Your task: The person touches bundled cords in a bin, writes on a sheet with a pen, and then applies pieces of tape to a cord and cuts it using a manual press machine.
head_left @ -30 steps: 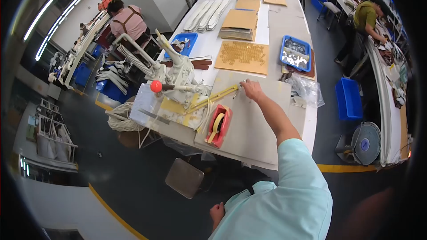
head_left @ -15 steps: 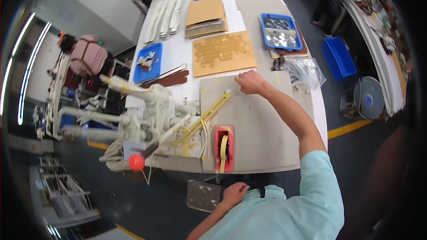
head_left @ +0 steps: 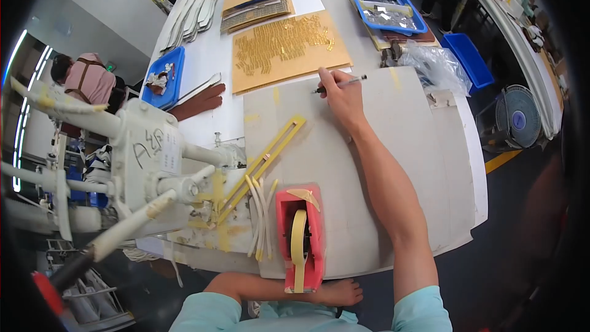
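My right hand (head_left: pixel 342 99) is closed around a dark, slim pen (head_left: pixel 357 79), held slantwise above the far part of a grey board (head_left: pixel 356 172). My left hand (head_left: pixel 341 293) rests low before my body, under the table's near edge, with its fingers curled and nothing visible in them. Close to that forearm, a red tape dispenser (head_left: pixel 314 243) with a roll of yellowish tape (head_left: pixel 297 240) stands at the board's front. Left of my right hand lies a slotted yellow strip frame (head_left: pixel 279 143), which reaches toward the press.
A pale lever press (head_left: pixel 144 141) fills the left side. Beyond the board lies a brown sheet (head_left: pixel 246 82) covered with small gold pieces. Blue trays (head_left: pixel 178 80) stand left and right, with a clear plastic bag (head_left: pixel 433 64) at right. Other people work farther off.
My right hand now holds the pen, which I could not make out before. My left arm has swung across in front of my body. The view has shifted closer to the board and press.
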`<state>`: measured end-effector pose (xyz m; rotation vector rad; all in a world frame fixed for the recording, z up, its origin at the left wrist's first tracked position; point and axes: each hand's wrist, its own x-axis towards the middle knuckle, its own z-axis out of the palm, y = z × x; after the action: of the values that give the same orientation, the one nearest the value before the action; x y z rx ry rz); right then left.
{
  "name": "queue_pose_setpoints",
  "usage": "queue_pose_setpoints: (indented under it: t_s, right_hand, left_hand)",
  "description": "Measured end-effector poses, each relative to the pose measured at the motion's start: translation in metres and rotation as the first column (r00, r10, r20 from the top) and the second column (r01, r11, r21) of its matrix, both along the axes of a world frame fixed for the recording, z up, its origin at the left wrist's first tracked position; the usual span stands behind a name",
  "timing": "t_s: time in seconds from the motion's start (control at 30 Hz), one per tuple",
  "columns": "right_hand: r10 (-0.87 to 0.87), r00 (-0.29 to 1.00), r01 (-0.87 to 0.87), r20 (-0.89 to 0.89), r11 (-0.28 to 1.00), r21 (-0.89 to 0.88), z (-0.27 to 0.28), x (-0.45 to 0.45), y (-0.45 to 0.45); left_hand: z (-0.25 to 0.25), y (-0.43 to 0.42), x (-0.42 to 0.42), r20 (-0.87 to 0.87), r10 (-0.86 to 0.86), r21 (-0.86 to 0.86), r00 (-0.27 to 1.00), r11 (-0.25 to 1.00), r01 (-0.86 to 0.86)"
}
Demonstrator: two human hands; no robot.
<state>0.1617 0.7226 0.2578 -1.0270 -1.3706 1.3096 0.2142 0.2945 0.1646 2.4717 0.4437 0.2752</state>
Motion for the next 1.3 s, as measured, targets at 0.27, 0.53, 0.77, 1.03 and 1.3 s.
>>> queue_pose_setpoints:
  t_s: [0.27, 0.53, 0.77, 1.03, 1.3]
  right_hand:
    - [-0.065, 0.990, 0.049, 0.127, 0.991, 0.124, 0.005, -0.008, -0.012]
    - [-0.117, 0.974, 0.096, 0.193, 0.989, 0.115, 0.010, -0.007, -0.017]
    - [-0.162, 0.950, 0.108, 0.268, 0.973, 0.206, 0.005, -0.008, -0.017]
    - [-0.158, 0.928, 0.077, 0.338, 0.968, 0.240, 0.005, -0.012, -0.012]
    - [-0.161, 0.929, 0.077, 0.333, 0.965, 0.252, 0.000, -0.011, -0.008]
  left_hand:
    - [-0.019, -0.021, -0.017, 0.010, -0.200, 0.148, 0.980, 0.969, 0.197]
    - [-0.023, -0.018, 0.005, 0.284, -0.140, 0.029, 0.949, 0.990, 0.138]
    - [-0.006, 0.010, 0.002, 0.395, 0.164, -0.524, 0.904, 0.849, 0.075]
    - [-0.073, -0.011, 0.034, 0.462, 0.143, -0.730, 0.875, 0.622, 0.283]
    - [-0.055, -0.010, 0.024, 0.577, 0.163, -0.263, 0.801, 0.965, -0.007]
